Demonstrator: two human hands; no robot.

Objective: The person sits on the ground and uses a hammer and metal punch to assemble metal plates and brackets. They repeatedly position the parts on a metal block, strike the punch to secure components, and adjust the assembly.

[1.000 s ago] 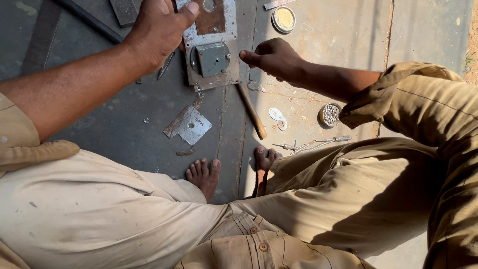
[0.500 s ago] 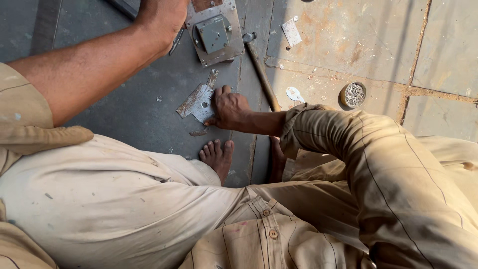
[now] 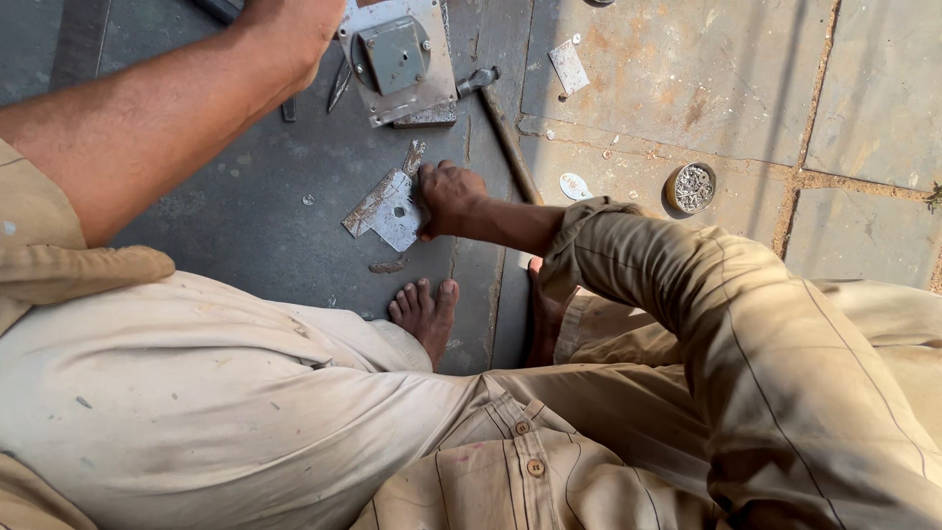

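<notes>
Seated on the floor, the person's right hand [image 3: 449,196] has its fingers closing on a flat metal plate [image 3: 388,206] lying on the dark metal sheet [image 3: 245,226]. The left hand [image 3: 289,29] presses beside a square lock body [image 3: 397,59] at the sheet's far edge, its fingers seemingly curled. The step looks like picking up the plate; lifting it calls for a firm pinch on its thin edge.

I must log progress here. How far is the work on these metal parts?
Done: a square block sits on the upper plate, with the left hand beside it. In hand: the right hand grips the loose flat plate on the floor. Left: this plate is apart from the upper one; the hammer lies unused.
</notes>
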